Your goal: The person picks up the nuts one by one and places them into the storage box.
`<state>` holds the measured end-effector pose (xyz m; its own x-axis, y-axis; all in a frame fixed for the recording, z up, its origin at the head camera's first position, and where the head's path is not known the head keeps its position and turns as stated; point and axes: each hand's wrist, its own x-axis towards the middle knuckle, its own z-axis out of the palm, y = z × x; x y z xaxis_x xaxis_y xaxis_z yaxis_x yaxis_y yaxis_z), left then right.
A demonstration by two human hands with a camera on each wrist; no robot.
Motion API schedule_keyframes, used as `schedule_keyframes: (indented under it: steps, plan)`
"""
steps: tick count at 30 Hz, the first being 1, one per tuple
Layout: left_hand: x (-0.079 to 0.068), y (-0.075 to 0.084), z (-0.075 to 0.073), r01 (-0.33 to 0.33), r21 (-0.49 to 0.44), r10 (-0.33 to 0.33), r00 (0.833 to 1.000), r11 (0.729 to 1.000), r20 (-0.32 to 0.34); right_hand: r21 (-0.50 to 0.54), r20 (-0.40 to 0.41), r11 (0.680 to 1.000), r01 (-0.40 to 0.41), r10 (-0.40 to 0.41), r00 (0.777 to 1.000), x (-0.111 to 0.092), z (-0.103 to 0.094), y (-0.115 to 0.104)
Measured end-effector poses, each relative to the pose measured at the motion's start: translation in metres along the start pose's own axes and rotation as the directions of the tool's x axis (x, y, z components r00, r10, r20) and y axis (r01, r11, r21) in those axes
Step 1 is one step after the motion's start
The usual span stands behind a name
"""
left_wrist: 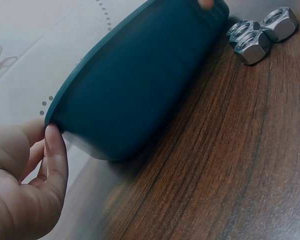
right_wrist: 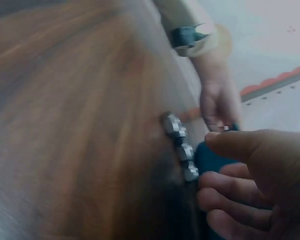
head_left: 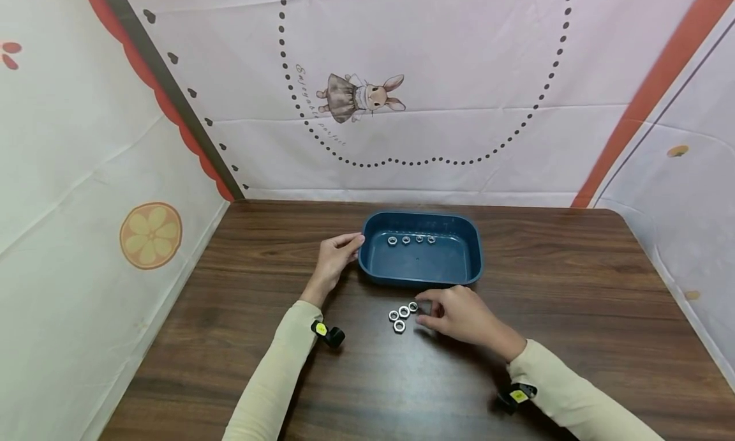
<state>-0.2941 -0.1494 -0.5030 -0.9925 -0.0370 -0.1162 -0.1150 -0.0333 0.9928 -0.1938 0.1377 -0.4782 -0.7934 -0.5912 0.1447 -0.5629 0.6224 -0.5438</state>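
In the head view a blue plastic tray sits on the wooden table, with several metal hex nuts in a row along its far side. My left hand pinches the tray's left rim between thumb and fingers; the left wrist view shows this hand at the tray wall. Several more nuts lie clustered on the table before the tray. Just right of them is my right hand, thumb and fingers apart, nothing visible between them. The right wrist view, blurred, shows the right hand beside the nuts.
The brown wood-grain table extends to both sides of the tray. A printed cloth with a rabbit picture hangs behind it, and similar cloth stands at left and right. Each wrist carries a small black camera.
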Motion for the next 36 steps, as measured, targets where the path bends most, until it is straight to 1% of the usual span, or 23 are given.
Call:
schedule_keyframes:
  steps: [2, 5, 9, 12, 20, 26, 36]
  plan:
    - [0.0, 0.0, 0.0, -0.002, 0.0, 0.002, 1.0, 1.0, -0.004, -0.042, -0.024, 0.999, -0.019, 0.018, 1.0, 0.0, 0.007, 0.0]
    - [0.0, 0.0, 0.001, -0.005, -0.003, 0.005, 1.0, 1.0, -0.009, -0.07, -0.042, 0.997, -0.041, 0.038, 0.998, 0.002, 0.014, 0.001]
    - [-0.001, 0.0, 0.002, 0.006, -0.007, -0.006, 1.0, 1.0, -0.001, -0.068, -0.032, 0.996, -0.06, 0.058, 0.998, 0.004, 0.021, 0.003]
    - [-0.002, -0.001, 0.002, 0.011, -0.01, -0.01, 1.0, 1.0, 0.008, -0.062, -0.039, 0.996, -0.057, 0.055, 0.998, 0.005, 0.025, 0.004]
    - [-0.002, 0.0, 0.001, 0.001, -0.012, -0.001, 1.0, 1.0, 0.006, -0.052, -0.078, 0.998, -0.038, 0.034, 0.996, 0.006, 0.027, 0.002]
    - [-0.002, 0.001, 0.001, -0.002, -0.01, 0.002, 1.0, 1.0, 0.002, -0.059, -0.103, 0.996, -0.065, 0.059, 0.993, 0.005, 0.027, 0.003]
    - [-0.001, 0.001, 0.0, 0.004, -0.005, -0.004, 1.0, 1.0, -0.002, -0.037, -0.113, 0.996, -0.084, 0.079, 0.99, 0.0, 0.028, 0.004]
